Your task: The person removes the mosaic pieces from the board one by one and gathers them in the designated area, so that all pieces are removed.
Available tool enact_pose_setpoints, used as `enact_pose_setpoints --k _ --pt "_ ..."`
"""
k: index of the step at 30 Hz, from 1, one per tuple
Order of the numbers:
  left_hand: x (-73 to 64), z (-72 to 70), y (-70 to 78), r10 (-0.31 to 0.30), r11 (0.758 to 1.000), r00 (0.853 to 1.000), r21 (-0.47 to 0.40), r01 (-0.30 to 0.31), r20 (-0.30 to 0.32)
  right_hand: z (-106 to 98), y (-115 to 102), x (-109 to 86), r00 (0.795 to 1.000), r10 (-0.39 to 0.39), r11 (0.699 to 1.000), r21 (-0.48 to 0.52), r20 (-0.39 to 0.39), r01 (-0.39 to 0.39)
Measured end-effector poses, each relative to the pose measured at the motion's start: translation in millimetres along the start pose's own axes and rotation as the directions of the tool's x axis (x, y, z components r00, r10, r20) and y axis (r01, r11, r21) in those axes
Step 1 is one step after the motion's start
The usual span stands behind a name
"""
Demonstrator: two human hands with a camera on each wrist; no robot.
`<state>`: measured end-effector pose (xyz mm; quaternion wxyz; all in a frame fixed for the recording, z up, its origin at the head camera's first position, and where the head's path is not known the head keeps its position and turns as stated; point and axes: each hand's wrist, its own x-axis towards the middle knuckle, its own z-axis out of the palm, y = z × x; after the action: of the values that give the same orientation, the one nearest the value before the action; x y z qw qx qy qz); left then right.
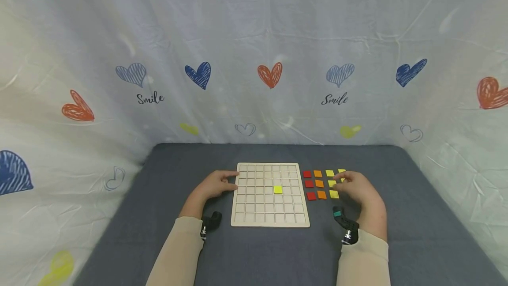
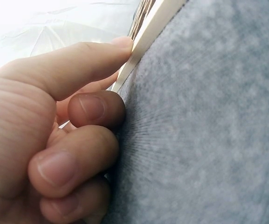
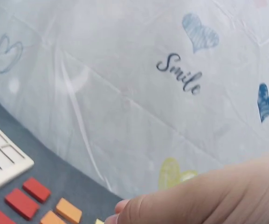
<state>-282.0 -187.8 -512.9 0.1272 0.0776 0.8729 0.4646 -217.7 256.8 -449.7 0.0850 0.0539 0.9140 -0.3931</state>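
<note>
A pale wooden grid board (image 1: 270, 223) lies flat on the dark grey cloth. One yellow square tile (image 1: 278, 190) sits in a cell right of the board's middle. My left hand (image 1: 210, 185) rests at the board's left side. In the left wrist view its thumb (image 2: 94, 58) reaches the wooden edge, with the other fingers curled low by the cloth. Over the yellow tiles (image 1: 334, 194) right of the board is my right hand (image 1: 359, 187), index finger and thumb spaced apart. It covers part of the right-hand yellow column. The right wrist view mostly hides its fingertips.
Red tiles (image 1: 309, 184) stand in a column close to the board's right edge, with a column of orange tiles (image 1: 319, 183) beside them. A white curtain (image 1: 238, 34) printed with hearts surrounds the table at the back and sides.
</note>
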Motion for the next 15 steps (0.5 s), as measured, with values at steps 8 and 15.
enact_pose_setpoints --k 8,15 --pt "-1.7 -1.3 1.2 0.001 1.000 1.000 -0.010 -0.001 0.014 14 -33 2.9 0.993 -0.115 0.993 0.032 -0.017 0.115" --pt "-1.8 -0.6 1.9 -0.002 1.000 1.000 0.006 0.002 0.001 34 -58 7.8 0.977 -0.211 0.975 0.070 0.016 0.209"
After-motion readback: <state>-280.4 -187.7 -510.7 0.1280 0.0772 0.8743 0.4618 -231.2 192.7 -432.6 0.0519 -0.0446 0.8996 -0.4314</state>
